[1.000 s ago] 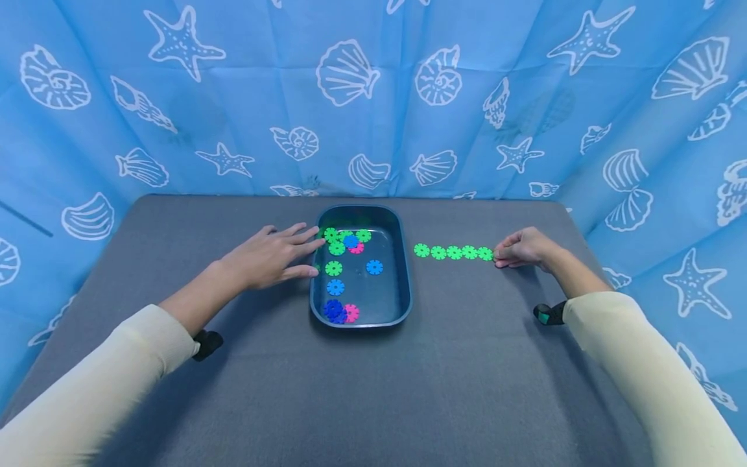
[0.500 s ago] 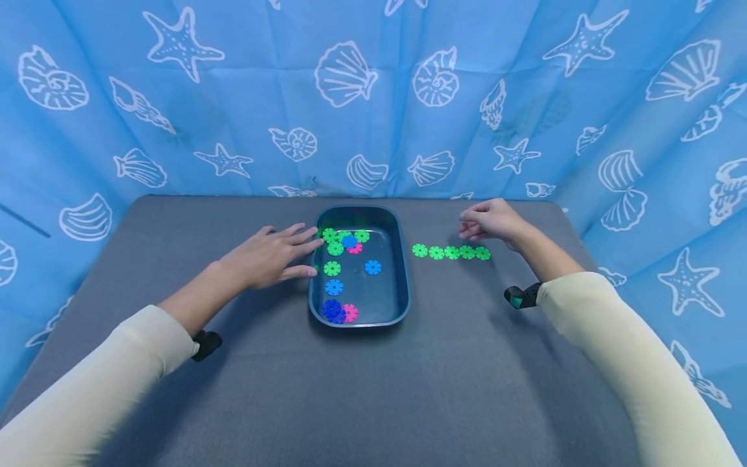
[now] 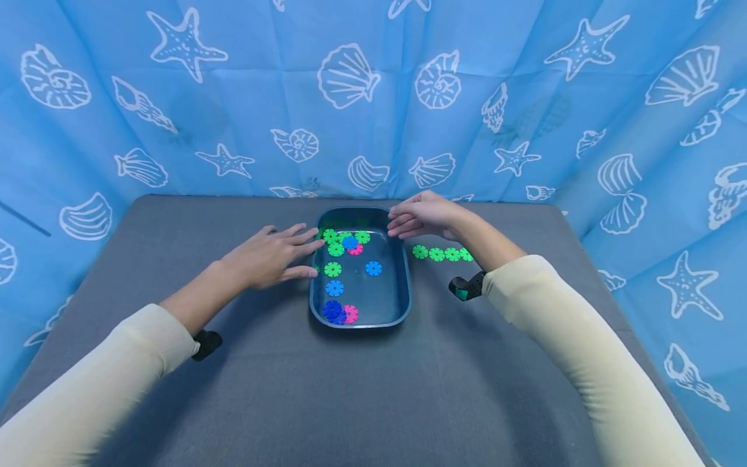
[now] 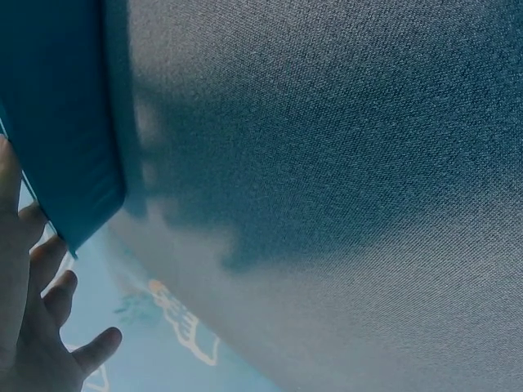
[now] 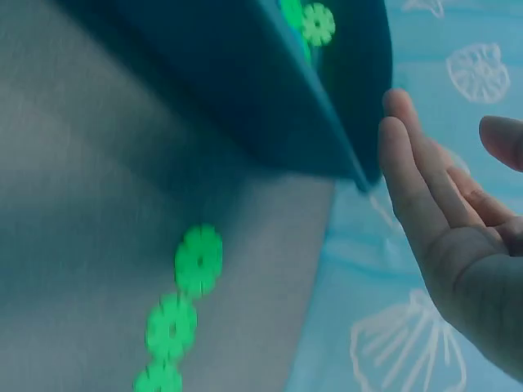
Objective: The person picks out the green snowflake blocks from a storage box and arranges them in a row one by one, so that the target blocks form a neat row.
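A dark blue plastic tray (image 3: 373,323) stands on the table with green, blue and pink notched discs inside. My left hand (image 3: 279,258) lies with fingers spread at the tray's left rim, fingertips right at the edge. Over the tray's far right corner hovers my right hand (image 3: 425,216), fingers loosely bent, thumb apart from them and nothing between in the right wrist view. A row of green notched discs (image 3: 436,254) lies on the table right of the tray, its right end hidden behind my right forearm. Inside the tray, a single blue disc (image 3: 373,268) lies apart from the others.
Grey cloth covers the table (image 3: 373,395). Behind it hangs a blue curtain (image 3: 245,91) with white shells and starfish. Most discs in the tray gather along its left side, with a pink disc (image 3: 351,314) near the front left corner.
My right hand has let go of the green row's right end, lifted, and moved left to the tray's far right corner. My left hand has stayed at the left rim.
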A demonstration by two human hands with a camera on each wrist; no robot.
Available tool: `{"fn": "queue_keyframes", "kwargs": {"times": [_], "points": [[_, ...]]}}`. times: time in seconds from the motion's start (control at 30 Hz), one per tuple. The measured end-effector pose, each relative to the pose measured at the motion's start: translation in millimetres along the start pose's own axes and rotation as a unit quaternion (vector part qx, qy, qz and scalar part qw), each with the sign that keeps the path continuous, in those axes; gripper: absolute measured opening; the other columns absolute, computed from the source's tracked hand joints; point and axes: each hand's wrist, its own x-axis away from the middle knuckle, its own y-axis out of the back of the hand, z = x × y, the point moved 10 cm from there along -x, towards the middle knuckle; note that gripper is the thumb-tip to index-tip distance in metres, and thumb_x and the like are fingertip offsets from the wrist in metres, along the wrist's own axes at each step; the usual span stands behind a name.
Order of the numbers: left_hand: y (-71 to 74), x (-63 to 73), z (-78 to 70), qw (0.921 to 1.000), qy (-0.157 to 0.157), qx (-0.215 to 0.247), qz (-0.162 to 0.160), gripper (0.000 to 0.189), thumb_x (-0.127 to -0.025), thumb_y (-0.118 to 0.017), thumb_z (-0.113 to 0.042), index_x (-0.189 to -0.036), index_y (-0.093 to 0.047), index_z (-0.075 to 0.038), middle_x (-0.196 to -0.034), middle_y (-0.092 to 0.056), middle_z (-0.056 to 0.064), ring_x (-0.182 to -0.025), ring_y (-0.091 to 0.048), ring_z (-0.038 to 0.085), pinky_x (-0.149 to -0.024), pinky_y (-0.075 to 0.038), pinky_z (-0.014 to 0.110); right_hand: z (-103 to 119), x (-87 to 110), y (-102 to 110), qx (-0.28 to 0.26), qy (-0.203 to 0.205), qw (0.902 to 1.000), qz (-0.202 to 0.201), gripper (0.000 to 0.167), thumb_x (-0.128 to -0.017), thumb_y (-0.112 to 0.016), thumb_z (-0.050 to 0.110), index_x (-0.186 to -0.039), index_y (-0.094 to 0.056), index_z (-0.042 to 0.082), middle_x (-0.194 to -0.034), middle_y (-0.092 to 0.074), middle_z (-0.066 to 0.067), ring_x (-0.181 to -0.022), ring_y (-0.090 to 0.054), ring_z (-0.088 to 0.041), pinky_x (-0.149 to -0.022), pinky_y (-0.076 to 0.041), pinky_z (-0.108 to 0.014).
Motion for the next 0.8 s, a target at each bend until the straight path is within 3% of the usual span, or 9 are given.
{"fn": "queue_keyframes", "kwargs": {"times": [0.13,0.3,0.53,0.8], "points": [[0.2,-0.2,0.1,1.0000,-0.002,-0.001,-0.002,0.072,-0.099,-0.050,-0.059,-0.156,-0.035,-0.017,-0.163,-0.026,0.010,-0.150,-0.020,0.035,-0.111,-0.024,0.068,-1,-9.5,-25,0.000,-0.017,0.9994,0.031,0.043,-0.105,-0.052,0.020,-0.135,-0.052,-0.010,-0.125,-0.064,-0.027,-0.119,-0.062,-0.036,-0.102,-0.047,-0.046],[0.4,-1.2,0.0,1.0000,-0.001,0.002,0.002,0.073,-0.098,-0.049,-0.060,-0.156,-0.035,-0.017,-0.163,-0.025,0.010,-0.150,-0.020,0.036,-0.111,-0.024,0.068,-4,-15.7,-46,0.037,-0.034,0.9968,0.062,0.045,-0.105,-0.051,0.019,-0.139,-0.049,-0.009,-0.133,-0.058,-0.029,-0.121,-0.060,-0.037,-0.105,-0.045,-0.047],[1.3,-1.7,-1.1,1.0000,-0.004,0.006,0.005,0.073,-0.099,-0.048,-0.059,-0.156,-0.035,-0.017,-0.163,-0.025,0.010,-0.150,-0.019,0.036,-0.111,-0.024,0.068,-6,-24.9,-61,0.069,-0.059,0.9935,0.069,0.047,-0.105,-0.052,0.024,-0.140,-0.049,-0.007,-0.132,-0.060,-0.027,-0.118,-0.063,-0.035,-0.103,-0.048,-0.045],[0.4,-0.2,0.8,0.9999,-0.003,0.010,0.003,0.072,-0.099,-0.048,-0.059,-0.156,-0.035,-0.017,-0.163,-0.024,0.010,-0.150,-0.018,0.035,-0.111,-0.023,0.068,-15,-37.1,-92,0.075,-0.083,0.9905,0.080,0.044,-0.104,-0.052,0.024,-0.132,-0.052,-0.010,-0.123,-0.065,-0.026,-0.114,-0.066,-0.033,-0.100,-0.050,-0.044]]}}
